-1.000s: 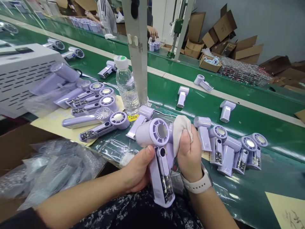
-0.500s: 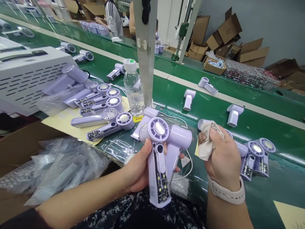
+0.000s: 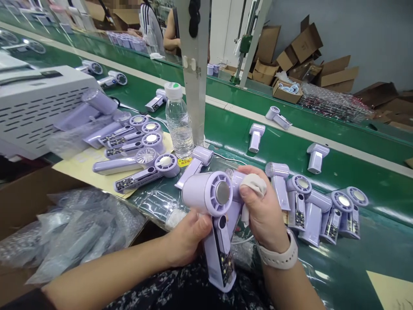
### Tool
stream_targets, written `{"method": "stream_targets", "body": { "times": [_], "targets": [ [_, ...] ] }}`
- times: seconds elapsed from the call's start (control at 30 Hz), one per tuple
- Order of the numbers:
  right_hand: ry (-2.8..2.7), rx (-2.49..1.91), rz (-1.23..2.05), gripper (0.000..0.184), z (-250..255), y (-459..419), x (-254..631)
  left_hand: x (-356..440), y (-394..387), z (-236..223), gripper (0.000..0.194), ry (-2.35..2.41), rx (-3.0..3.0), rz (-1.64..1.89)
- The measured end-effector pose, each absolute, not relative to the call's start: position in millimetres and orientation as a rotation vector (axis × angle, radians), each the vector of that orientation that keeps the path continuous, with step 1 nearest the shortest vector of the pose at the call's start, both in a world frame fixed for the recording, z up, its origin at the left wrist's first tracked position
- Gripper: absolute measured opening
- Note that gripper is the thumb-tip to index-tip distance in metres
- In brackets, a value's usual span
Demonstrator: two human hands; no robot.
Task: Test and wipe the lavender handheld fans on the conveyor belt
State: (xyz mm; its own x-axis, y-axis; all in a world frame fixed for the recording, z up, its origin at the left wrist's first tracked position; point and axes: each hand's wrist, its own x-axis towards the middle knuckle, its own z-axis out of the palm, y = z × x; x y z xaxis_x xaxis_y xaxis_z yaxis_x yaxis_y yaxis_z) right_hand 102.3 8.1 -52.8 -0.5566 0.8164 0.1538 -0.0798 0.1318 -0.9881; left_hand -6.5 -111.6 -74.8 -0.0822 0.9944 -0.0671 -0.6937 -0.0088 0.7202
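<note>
My left hand (image 3: 190, 239) is closed around the handle of a lilac hand-held fan (image 3: 213, 206), holding it upright with its round head turned toward me. Pressed against the right side of the fan's head is a small beige cloth (image 3: 254, 187), pinched in my right hand (image 3: 264, 211), which wears a pale wristwatch (image 3: 280, 256). A second lilac fan (image 3: 237, 193) stands just behind the held one, partly hidden by it.
Several lilac fans lie in a row (image 3: 322, 202) to the right and another group (image 3: 138, 146) on yellow paper to the left. A water bottle (image 3: 177, 120) stands by a metal post (image 3: 195, 69). The green conveyor belt (image 3: 355, 163) carries single fans. A white machine (image 3: 35, 103) and plastic bags (image 3: 74, 232) fill the left.
My right hand, which had drawn off to the right with the cloth, has come back and presses the cloth on the fan's head. The fan has tilted and turned slightly.
</note>
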Motion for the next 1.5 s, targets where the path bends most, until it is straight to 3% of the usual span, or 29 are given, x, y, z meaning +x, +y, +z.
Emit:
{"method": "stream_targets", "body": {
  "times": [0.07, 0.13, 0.3, 0.37, 0.47, 0.63, 0.93, 1.13, 1.3, 1.5],
  "targets": [
    [-1.688, -0.803, 1.307, 0.029, -51, 8, 98, -6, -111, -77, 0.053, 0.704, 0.503, 1.528],
    [-1.677, -0.861, 1.208, 0.028, -51, 10, 93, -7, -112, -77, 0.053, 0.716, 0.447, 1.530],
    [-1.624, -0.949, 1.640, 0.028, -51, 36, 91, -19, -118, -73, 0.061, 0.686, 0.348, 1.495],
    [-1.583, -0.954, 1.638, 0.032, -51, 49, 93, -26, -121, -72, 0.062, 0.655, 0.336, 1.506],
    [-1.662, -1.000, 1.475, 0.041, -56, 64, 93, -35, -124, -70, 0.062, 0.607, 0.319, 1.586],
    [-2.148, -1.083, 0.873, 0.064, -66, 77, 85, -47, -129, -59, 0.060, 0.604, 0.329, 1.632],
    [-2.296, -0.798, 0.817, 0.033, -43, 59, 48, -59, -144, -78, 0.061, 0.604, 0.292, 1.723],
    [-2.264, -0.706, 0.867, 0.033, -14, 59, 11, -77, -158, -91, 0.068, 0.526, 0.257, 1.839],
    [-2.250, -0.623, 0.957, 0.031, 12, 30, 5, -82, -174, -60, 0.055, 0.342, 0.342, 1.889],
    [-2.274, -1.003, 0.544, 0.028, -50, 62, 39, -83, -171, -41, 0.055, 0.251, 0.324, 1.824]
  ]
}}
